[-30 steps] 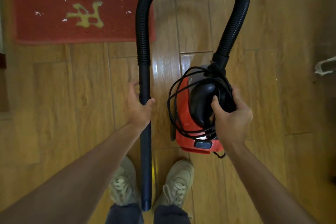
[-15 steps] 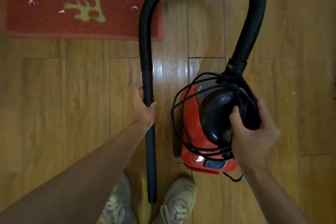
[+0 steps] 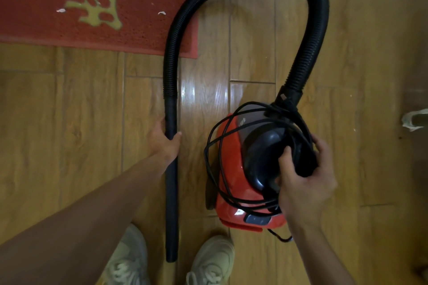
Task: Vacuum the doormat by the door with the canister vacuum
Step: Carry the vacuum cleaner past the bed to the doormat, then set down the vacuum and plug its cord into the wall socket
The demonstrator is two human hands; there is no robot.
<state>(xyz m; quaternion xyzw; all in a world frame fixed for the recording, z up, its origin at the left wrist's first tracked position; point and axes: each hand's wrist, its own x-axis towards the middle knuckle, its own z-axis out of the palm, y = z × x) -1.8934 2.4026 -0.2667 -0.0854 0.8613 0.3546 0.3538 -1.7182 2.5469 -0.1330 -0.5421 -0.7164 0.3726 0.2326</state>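
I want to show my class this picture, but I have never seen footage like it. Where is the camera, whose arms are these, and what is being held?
The camera sits on a person's head and looks down, so both arms are that person's own; their shoes show at the bottom. No robot is involved. The left hand grips the stiff black tube at the end of the ribbed hose. The right hand grips the black handle on top of the red canister vacuum, whose power cord is wound loosely around it. Ahead, on the wooden floor, lies a red doormat strewn with small white scraps. The tube's open end points back toward the shoes, not at the doormat.
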